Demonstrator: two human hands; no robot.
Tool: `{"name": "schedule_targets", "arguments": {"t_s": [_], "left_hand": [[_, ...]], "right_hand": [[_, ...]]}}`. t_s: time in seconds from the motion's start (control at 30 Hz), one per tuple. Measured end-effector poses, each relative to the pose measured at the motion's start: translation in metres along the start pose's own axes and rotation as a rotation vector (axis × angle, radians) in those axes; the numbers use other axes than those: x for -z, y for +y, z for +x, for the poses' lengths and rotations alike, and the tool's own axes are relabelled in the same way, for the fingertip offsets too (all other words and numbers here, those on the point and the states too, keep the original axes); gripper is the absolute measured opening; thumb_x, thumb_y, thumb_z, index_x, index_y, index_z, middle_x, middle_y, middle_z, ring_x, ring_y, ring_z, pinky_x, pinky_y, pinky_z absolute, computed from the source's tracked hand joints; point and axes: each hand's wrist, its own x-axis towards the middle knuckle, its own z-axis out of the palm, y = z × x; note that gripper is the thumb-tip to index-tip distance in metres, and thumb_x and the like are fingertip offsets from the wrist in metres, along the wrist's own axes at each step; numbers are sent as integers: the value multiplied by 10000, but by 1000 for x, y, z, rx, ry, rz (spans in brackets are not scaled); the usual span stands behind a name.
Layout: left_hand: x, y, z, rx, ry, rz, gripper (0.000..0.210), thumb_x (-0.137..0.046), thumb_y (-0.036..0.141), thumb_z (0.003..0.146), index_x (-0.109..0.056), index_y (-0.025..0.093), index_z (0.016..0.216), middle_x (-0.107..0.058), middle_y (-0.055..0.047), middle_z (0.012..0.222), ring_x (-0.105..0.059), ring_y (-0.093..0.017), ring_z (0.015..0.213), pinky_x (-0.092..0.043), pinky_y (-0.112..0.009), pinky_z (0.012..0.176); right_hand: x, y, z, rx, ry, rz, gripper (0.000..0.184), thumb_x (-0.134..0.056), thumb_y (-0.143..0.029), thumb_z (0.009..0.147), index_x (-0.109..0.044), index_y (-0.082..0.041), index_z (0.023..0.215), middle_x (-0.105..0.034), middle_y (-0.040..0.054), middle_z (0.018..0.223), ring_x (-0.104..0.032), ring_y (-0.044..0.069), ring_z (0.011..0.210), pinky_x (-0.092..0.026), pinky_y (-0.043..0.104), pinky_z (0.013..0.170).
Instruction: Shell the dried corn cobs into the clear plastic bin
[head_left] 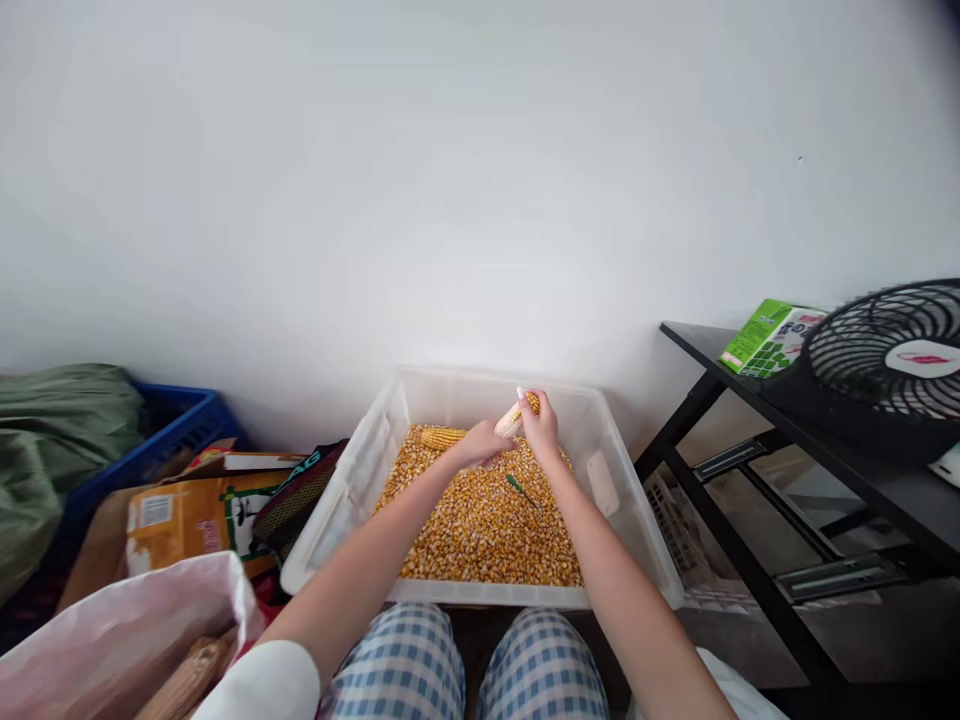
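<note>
Above the loose kernels, both hands hold one corn cob (511, 421), tilted up to the right. Its lower part is pale and stripped, while yellow kernels still cover the upper end. My left hand (482, 443) is closed round the lower end. Around the upper end, the fingers of my right hand (540, 422) are wrapped. A second cob (441, 438), full of kernels, lies left of my left hand on the corn kernels (480, 535). A screwdriver-like tool with a green handle (514, 483) rests on the kernels below the hands. The clear plastic bin (630, 510) surrounds all this.
A white sack (127, 610) with bare cobs stands at the lower left. Behind it are packets (180, 520), a mesh bag (300, 495) and a blue crate (180, 410). On the right, a black table (697, 340) bears a green box (769, 338) and a fan (892, 355). A white wall rises behind.
</note>
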Motion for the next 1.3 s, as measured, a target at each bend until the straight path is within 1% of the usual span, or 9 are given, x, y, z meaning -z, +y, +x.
{"name": "schedule_targets", "arguments": {"t_s": [0.13, 0.2, 0.27, 0.43, 0.6, 0.73, 0.87, 1.07, 1.3], "left_hand": [[17, -9, 1, 19, -214, 13, 268, -586, 390, 620, -488, 144, 581, -452, 25, 420, -422, -97, 339, -349, -212, 348], [21, -14, 1, 35, -281, 95, 257, -599, 371, 591, -485, 146, 542, -465, 14, 418, -437, -107, 345, -353, -218, 350], [19, -18, 0, 52, -299, 166, 223, -591, 338, 581, -491, 145, 532, -477, 4, 423, -445, -114, 349, -364, -226, 361], [-4, -14, -3, 115, -130, 435, 210, -509, 312, 632, -589, 120, 658, -575, -60, 519, -550, -162, 451, -426, -249, 469], [-21, 1, -7, 110, 53, 711, 333, -513, 360, 658, -630, 139, 877, -657, -129, 809, -625, -230, 732, -460, -285, 649], [-19, 3, -10, 46, 109, 810, 329, -450, 359, 717, -633, 150, 893, -653, -139, 862, -620, -250, 792, -461, -331, 699], [-3, -4, -9, 13, -1, 786, 340, -504, 362, 669, -626, 160, 913, -656, -113, 823, -626, -231, 723, -472, -310, 649], [35, -27, -3, 77, -238, 584, 381, -516, 301, 623, -603, 146, 960, -638, -73, 703, -573, -153, 494, -446, -233, 465], [30, -42, -2, 85, -272, 533, 334, -518, 280, 610, -594, 120, 893, -610, -63, 636, -539, -136, 466, -423, -220, 431]], "right_hand": [[12, -4, -3, 169, -186, -83, 150, -618, -349, 697, -619, -239, 799, -583, 28, 890, -491, 153, 922, -353, 249, 880], [8, 2, -7, 114, -264, -70, 105, -650, -321, 675, -611, -227, 649, -584, 28, 767, -509, 162, 905, -357, 250, 868], [1, 13, -11, 7, -245, -53, 239, -665, -307, 663, -539, -209, 485, -532, 27, 585, -533, 177, 866, -373, 253, 825], [-7, 34, -15, -111, -29, -206, 403, -611, -374, 711, -457, -193, 385, -486, 58, 461, -568, 216, 838, -385, 284, 758], [1, 32, -15, -45, -134, -792, 526, -310, -444, 856, -629, -122, 588, -640, 167, 693, -604, 233, 803, -390, 308, 748], [3, 31, -10, -94, -181, -788, 701, -95, -483, 875, -652, -128, 640, -655, 154, 714, -614, 218, 738, -402, 299, 702], [9, 33, -1, -180, -384, -494, 729, -66, -558, 847, -633, -156, 627, -645, 71, 667, -596, 154, 670, -409, 248, 664], [13, 18, -3, -34, -866, -309, 447, -507, -553, 724, -632, -178, 932, -647, 31, 933, -577, 158, 840, -405, 243, 751], [-8, 15, -21, 192, -656, -615, 469, -351, -527, 828, -646, -165, 783, -639, 82, 800, -551, 165, 747, -371, 257, 708]]}}
